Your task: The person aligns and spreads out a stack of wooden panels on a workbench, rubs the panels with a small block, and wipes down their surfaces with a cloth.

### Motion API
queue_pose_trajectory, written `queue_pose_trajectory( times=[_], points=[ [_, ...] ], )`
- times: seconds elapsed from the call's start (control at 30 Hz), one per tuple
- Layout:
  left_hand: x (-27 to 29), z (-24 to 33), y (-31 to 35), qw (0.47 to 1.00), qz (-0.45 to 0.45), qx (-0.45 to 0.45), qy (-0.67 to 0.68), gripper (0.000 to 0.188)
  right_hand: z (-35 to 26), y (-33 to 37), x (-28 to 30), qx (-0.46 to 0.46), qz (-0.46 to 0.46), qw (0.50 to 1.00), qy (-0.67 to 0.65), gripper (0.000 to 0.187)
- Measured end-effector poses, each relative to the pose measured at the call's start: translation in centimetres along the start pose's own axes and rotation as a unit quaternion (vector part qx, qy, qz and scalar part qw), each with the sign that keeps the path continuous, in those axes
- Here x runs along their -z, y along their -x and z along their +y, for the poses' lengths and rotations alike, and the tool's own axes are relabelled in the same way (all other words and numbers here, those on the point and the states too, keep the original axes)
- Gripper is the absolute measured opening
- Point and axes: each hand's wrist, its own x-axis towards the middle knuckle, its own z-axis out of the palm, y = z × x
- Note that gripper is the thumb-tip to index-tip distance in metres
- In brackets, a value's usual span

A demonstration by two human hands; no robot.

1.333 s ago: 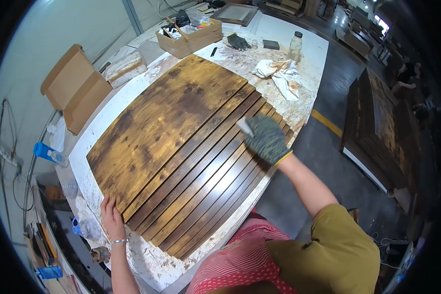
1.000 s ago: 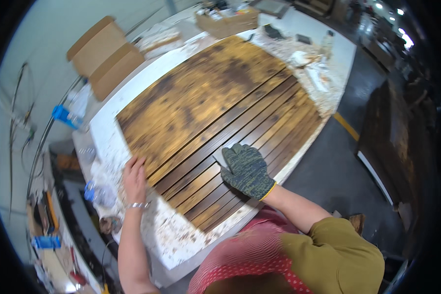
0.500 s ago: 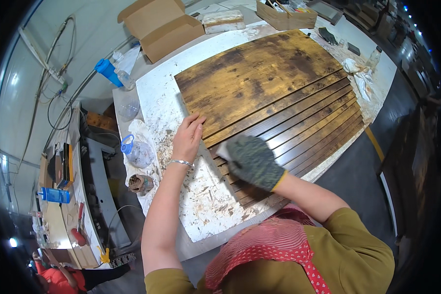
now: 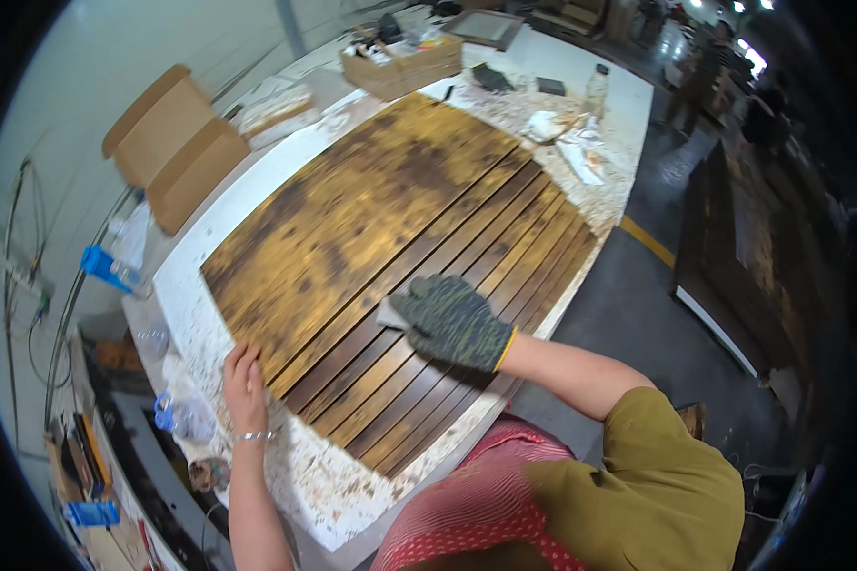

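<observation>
A stack of brown wood-grain boards (image 4: 352, 209) lies fanned out in steps on the white table. My bare left hand (image 4: 245, 385) rests its fingertips on the near left corner of the uppermost board, fingers outstretched. On my right hand (image 4: 455, 324) is a dark grey-green knitted glove with a yellow cuff edge. Its fingers close around a pale, flat-looking pad (image 4: 390, 314), pressed against the stepped board strips near their middle. The glove hides most of the pad, so its exact kind cannot be made out.
An open cardboard box (image 4: 186, 157) and a box of supplies (image 4: 400, 71) stand at the back. White crumpled cloth (image 4: 581, 152) and a clear bottle (image 4: 597, 90) lie to the far right. A blue-capped jug (image 4: 186, 416) is left of the table (image 4: 328, 514), which is spotted with brown.
My gloved right hand has slid with the pad from the strips' left ends toward their middle. My left hand remains at the board's corner. The whole view has turned and shifted.
</observation>
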Motion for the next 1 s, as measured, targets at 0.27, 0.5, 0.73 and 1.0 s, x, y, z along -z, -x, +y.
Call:
queue_pose_trajectory(
  times=[0.27,0.5,0.73,1.0],
  points=[
    [-0.4,0.5,0.1,0.998,-0.005,0.011,-0.062,0.025,20.4,4.3,8.3,-0.183,0.017,0.973,0.142,0.043],
    [-0.6,0.9,-0.4,0.995,-0.029,0.033,-0.088,0.025,30.6,5.6,10.9,-0.341,0.084,0.918,0.182,0.043],
    [-0.3,2.1,-0.4,0.993,-0.012,0.053,-0.100,0.023,22.1,1.6,9.0,-0.225,-0.019,0.969,0.097,0.043],
    [-0.3,2.0,-0.9,0.996,-0.026,0.039,-0.075,0.027,24.7,2.8,8.4,-0.258,0.100,0.954,0.118,0.045]
  ],
)
